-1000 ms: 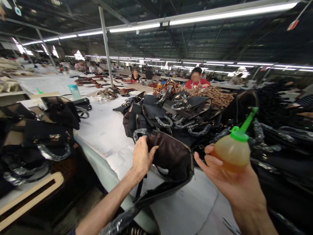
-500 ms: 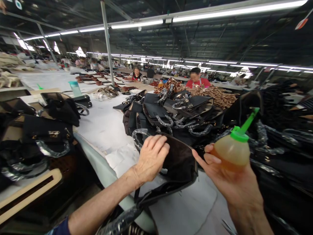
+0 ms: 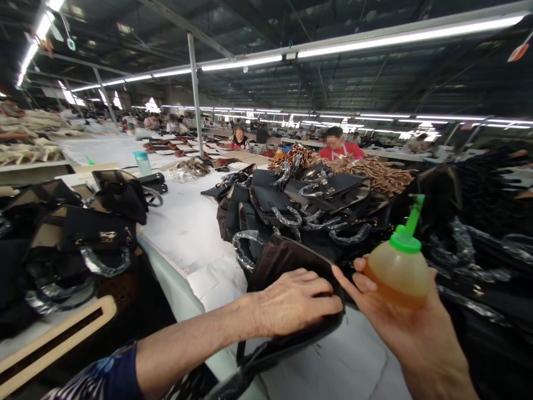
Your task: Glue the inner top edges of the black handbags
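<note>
A black handbag (image 3: 287, 253) with a dark brown lining lies on its side on the table before me, its mouth open. My left hand (image 3: 297, 300) reaches over the mouth with bent fingers closed on the bag; the fingertips are hidden against the lining. My right hand (image 3: 416, 328) is wrapped round a squeeze bottle (image 3: 397, 275) that is partly filled with amber liquid. The bottle has a green cap and a green nozzle, which points up. My right index finger is stretched out and touches the upper right corner of the bag's rim.
Behind the bag rises a pile of black handbags (image 3: 270, 200) with plastic-wrapped handles. More handbags (image 3: 95, 228) are stacked at the left, above a slotted wooden strip (image 3: 62, 330). A teal-lidded cup (image 3: 142, 164) stands on the white table (image 3: 179, 222). Co-workers sit beyond the tan leather strips (image 3: 383, 172).
My left hand has moved right and down, from the bag's upper left edge into its mouth. The bottle is now held more upright. The view has shifted slightly.
</note>
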Tool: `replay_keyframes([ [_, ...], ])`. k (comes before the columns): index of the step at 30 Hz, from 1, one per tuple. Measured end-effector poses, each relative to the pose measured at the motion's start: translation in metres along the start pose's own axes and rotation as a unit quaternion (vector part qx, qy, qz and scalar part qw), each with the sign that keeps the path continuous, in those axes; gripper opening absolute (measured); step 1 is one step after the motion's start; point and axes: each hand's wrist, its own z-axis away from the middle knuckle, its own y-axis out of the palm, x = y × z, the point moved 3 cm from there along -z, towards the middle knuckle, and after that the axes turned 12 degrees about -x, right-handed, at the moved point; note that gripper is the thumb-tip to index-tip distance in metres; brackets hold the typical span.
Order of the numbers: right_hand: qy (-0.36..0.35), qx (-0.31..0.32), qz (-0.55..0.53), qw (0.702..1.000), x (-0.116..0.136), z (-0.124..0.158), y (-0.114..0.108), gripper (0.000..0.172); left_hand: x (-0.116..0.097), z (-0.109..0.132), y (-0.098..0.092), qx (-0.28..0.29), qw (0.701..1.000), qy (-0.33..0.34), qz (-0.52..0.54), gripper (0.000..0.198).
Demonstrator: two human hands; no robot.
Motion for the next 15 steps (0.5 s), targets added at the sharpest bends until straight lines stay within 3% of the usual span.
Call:
replay_keyframes([
  [5, -0.024, -0.011, 0.014, 1.0, 0.003, 0.001, 0.003, 0.061, 0.0, 0.008, 0.001, -0.042, 0.995, 0.061, -0.069, 0.026],
  [8, -0.039, -0.018, 0.012, 0.999, 0.004, 0.002, 0.003, 0.063, 0.001, 0.021, -0.017, -0.036, 0.995, 0.081, -0.043, 0.02],
  [10, -0.038, -0.046, 0.005, 0.998, 0.005, 0.002, -0.002, 0.064, 0.002, 0.033, -0.038, -0.028, 0.999, 0.032, -0.005, 0.014],
  [13, 0.017, -0.109, 0.009, 0.994, 0.001, -0.004, -0.02, 0.079, 0.001, 0.059, -0.07, 0.001, 0.993, -0.117, 0.032, 0.015],
  [15, 0.013, -0.075, 0.004, 0.997, 0.001, -0.011, -0.026, 0.08, -0.002, 0.081, -0.086, -0.001, 0.982, -0.188, -0.005, 0.015],
])
